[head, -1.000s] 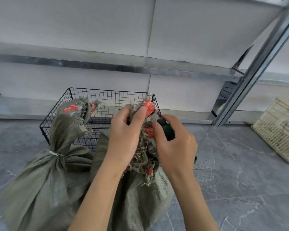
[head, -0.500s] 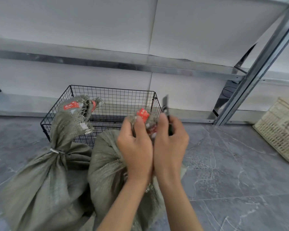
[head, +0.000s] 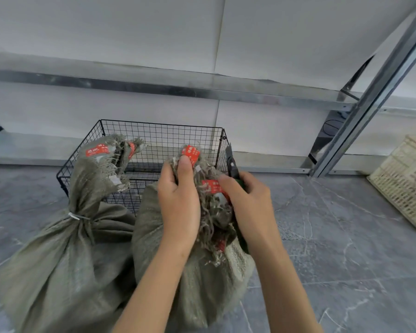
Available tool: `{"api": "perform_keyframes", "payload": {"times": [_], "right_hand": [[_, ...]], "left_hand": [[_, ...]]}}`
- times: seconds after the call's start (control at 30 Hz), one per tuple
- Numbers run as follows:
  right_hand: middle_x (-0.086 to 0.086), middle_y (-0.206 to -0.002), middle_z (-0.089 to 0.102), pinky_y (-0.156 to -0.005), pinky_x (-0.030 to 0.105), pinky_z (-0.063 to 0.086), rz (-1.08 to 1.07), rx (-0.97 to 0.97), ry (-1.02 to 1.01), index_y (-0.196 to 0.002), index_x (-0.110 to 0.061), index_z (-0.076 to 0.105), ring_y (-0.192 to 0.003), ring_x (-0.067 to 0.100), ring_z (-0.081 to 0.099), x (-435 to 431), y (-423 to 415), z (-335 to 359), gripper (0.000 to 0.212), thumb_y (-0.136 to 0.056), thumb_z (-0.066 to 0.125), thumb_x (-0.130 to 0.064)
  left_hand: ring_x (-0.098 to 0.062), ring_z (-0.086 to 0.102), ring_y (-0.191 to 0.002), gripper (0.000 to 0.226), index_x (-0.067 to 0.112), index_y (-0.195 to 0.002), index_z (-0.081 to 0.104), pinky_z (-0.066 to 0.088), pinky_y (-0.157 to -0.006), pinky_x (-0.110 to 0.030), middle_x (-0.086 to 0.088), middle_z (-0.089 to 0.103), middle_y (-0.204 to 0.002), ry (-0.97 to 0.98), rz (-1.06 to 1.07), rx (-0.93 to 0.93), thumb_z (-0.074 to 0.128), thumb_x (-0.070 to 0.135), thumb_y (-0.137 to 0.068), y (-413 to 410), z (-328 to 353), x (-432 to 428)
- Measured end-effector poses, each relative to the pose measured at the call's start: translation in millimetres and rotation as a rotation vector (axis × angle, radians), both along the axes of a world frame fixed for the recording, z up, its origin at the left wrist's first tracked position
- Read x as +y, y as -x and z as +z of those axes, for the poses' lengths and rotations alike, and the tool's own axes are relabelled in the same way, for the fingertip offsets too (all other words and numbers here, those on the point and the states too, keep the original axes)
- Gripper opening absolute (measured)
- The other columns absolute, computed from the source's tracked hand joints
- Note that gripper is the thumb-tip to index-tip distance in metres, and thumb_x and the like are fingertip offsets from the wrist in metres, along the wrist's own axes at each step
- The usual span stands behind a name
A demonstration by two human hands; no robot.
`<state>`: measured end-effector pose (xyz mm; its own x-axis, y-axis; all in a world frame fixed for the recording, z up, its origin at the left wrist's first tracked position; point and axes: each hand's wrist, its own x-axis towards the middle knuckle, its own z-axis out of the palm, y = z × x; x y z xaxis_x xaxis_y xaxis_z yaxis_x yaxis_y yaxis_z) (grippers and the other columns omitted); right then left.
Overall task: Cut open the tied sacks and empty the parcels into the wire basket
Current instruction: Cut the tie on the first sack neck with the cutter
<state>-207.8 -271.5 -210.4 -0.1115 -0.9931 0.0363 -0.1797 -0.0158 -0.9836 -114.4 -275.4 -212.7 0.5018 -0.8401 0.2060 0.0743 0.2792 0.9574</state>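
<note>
Two grey-green woven sacks stand on the floor in front of a black wire basket (head: 159,138). The left sack (head: 65,255) is tied at the neck with a white cable tie (head: 75,216). My left hand (head: 178,203) grips the frayed, red-labelled neck of the right sack (head: 202,280). My right hand (head: 247,207) holds a utility knife (head: 231,162) with its blade pointing up, beside that neck on its right. Whether a tie remains on this neck is hidden by my hands.
A metal shelving frame runs along the white wall behind the basket, with a slanted upright (head: 370,99) at the right. A cream woven basket (head: 404,186) sits on the grey tiled floor at far right.
My two hands have moved apart a little and lowered on the sack neck. The knife blade still points up beside the neck.
</note>
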Motion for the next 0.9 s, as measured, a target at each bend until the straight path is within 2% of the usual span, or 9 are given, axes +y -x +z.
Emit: {"api": "perform_keyframes", "payload": {"times": [0.1,0.23,0.43,0.5,0.63,0.73,0.8,0.83,0.9], "right_hand": [[0.025,-0.081,0.058,-0.061,0.038,0.043,0.129,0.010,-0.068,-0.087,-0.008,0.063,-0.066,0.021,0.051,-2,15,2,0.031,-0.073,0.067,-0.035],[0.004,-0.065,0.050,-0.050,0.021,0.035,0.205,0.070,-0.088,-0.086,0.001,0.063,-0.051,0.010,0.044,-3,29,3,0.024,-0.083,0.069,-0.022],[0.011,-0.066,0.051,-0.048,0.023,0.034,0.069,-0.021,-0.081,-0.086,0.006,0.062,-0.056,0.016,0.044,-8,44,3,0.016,-0.084,0.063,-0.010],[0.011,-0.068,0.051,-0.050,0.027,0.036,0.012,-0.080,-0.086,-0.082,-0.002,0.062,-0.058,0.019,0.044,-8,48,5,0.009,-0.085,0.062,-0.010],[0.001,-0.059,0.050,-0.048,0.028,0.038,-0.054,-0.228,-0.096,-0.084,-0.008,0.059,-0.048,0.015,0.043,-12,45,10,0.006,-0.088,0.061,-0.013],[-0.005,-0.057,0.052,-0.048,0.028,0.041,-0.067,-0.337,-0.120,-0.087,-0.007,0.058,-0.044,0.012,0.047,-19,41,15,0.008,-0.091,0.060,-0.014],[-0.007,-0.054,0.056,-0.045,0.026,0.042,-0.053,-0.385,-0.120,-0.089,-0.006,0.058,-0.043,0.013,0.050,-23,40,17,0.007,-0.092,0.059,-0.013],[-0.007,-0.053,0.057,-0.043,0.025,0.042,-0.046,-0.396,-0.112,-0.090,-0.005,0.059,-0.043,0.014,0.051,-25,40,16,0.007,-0.092,0.059,-0.012],[-0.006,-0.055,0.060,-0.042,0.024,0.041,-0.026,-0.405,-0.089,-0.088,-0.007,0.060,-0.046,0.014,0.053,-29,39,15,0.006,-0.091,0.059,-0.012]], "left_hand": [[0.008,0.046,-0.056,0.026,0.025,-0.077,0.051,0.036,-0.057,-0.005,0.016,0.052,-0.066,-0.009,-0.052,-0.092,0.041,0.032,-0.099,-12,1,-2],[-0.003,0.027,-0.045,0.039,0.020,-0.062,0.034,0.026,-0.046,-0.016,0.012,0.032,-0.045,-0.045,-0.052,-0.179,0.041,0.031,-0.099,-20,-2,-2],[-0.008,0.037,-0.050,0.035,0.017,-0.070,0.047,0.036,-0.056,-0.021,0.002,0.037,-0.055,-0.108,-0.034,-0.153,0.039,0.034,-0.100,-36,-4,-5],[-0.002,0.038,-0.048,0.036,0.017,-0.069,0.045,0.035,-0.054,-0.013,0.003,0.038,-0.059,-0.111,-0.018,-0.136,0.039,0.033,-0.100,-41,-1,-7],[0.028,0.047,-0.058,0.028,0.036,-0.078,0.050,0.033,-0.057,0.004,0.034,0.058,-0.061,-0.152,-0.182,-0.187,0.033,0.037,-0.101,-31,10,0],[0.025,0.047,-0.082,0.028,0.033,-0.109,0.056,0.034,-0.092,-0.012,0.037,0.056,-0.085,-0.192,-0.365,-0.269,0.033,0.045,-0.098,-25,10,2],[0.025,0.036,-0.093,0.038,0.036,-0.130,0.042,0.023,-0.099,-0.019,0.043,0.037,-0.095,-0.220,-0.440,-0.318,0.039,0.048,-0.094,-23,9,2],[0.028,0.034,-0.090,0.037,0.044,-0.127,0.037,0.021,-0.098,-0.019,0.046,0.031,-0.092,-0.240,-0.479,-0.340,0.044,0.049,-0.091,-21,10,4],[0.038,0.034,-0.072,0.021,0.052,-0.097,0.038,0.025,-0.093,-0.010,0.049,0.031,-0.084,-0.263,-0.553,-0.365,0.055,0.046,-0.087,-16,12,6]]}}
